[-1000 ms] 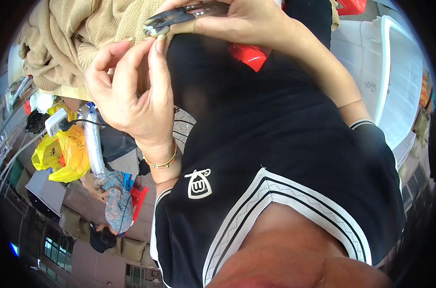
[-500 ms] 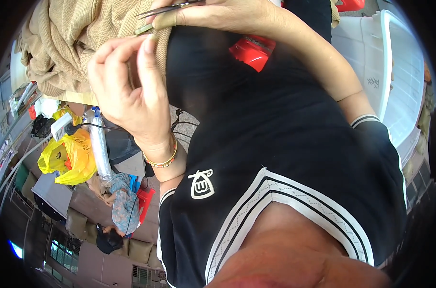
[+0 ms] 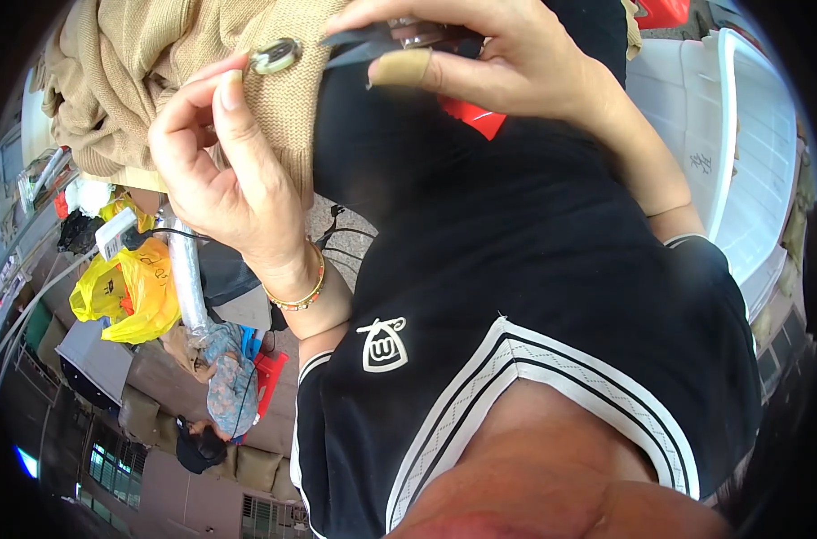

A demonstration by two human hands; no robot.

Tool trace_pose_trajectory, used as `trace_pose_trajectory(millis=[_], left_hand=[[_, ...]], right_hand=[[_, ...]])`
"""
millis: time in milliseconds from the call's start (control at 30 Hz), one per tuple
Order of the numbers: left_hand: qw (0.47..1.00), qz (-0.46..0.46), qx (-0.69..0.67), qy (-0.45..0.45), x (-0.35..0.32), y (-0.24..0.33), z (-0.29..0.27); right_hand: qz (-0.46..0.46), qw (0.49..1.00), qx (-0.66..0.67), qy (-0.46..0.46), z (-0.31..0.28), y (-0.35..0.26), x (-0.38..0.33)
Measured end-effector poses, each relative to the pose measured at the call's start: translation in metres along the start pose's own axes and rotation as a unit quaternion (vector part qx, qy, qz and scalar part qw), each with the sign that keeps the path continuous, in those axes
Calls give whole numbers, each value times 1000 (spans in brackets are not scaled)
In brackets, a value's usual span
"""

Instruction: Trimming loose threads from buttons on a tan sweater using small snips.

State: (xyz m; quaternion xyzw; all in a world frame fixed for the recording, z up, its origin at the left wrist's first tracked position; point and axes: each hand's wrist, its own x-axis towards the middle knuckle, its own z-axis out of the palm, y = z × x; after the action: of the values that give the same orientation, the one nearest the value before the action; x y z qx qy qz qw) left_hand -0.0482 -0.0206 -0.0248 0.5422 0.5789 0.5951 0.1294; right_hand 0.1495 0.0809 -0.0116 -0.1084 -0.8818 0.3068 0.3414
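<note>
— Hands, what are they doing?
— Left hand [image 3: 233, 180] is pinching the beige sweater [image 3: 148, 81] just below its metal button [image 3: 275, 56]; right hand [image 3: 480, 54], right of the button, is gripping small snips [image 3: 372, 43].
— Containers?
— Yellow bag [image 3: 125, 292], far below the button, is bulging; contents unclear.

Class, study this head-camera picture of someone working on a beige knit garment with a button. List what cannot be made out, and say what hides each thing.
- Small snips, head view: handles hidden inside the right hand; only dark blade tips show.
- Thread at the button: too fine to see.
- Left hand fingertips: their grip on the button is unclear.
- Beige knit garment: cut off by the top edge.
</note>
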Motion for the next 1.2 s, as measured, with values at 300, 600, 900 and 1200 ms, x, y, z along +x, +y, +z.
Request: trace_pose_trajectory(millis=[300, 600, 900, 1200], left_hand=[[995, 86, -53, -15, 3, 0, 6], [999, 31, -44, 0, 1, -4, 3], [997, 19, -71, -13, 4, -5, 2], [997, 38, -19, -61, 2, -4, -3]], right_hand=[[5, 981, -192, -21, 4, -21, 15], [171, 981, -75, -45, 1, -31, 28], [42, 999, -17, 9, -7, -10, 28], [-14, 994, -102, -40, -16, -6, 36]])
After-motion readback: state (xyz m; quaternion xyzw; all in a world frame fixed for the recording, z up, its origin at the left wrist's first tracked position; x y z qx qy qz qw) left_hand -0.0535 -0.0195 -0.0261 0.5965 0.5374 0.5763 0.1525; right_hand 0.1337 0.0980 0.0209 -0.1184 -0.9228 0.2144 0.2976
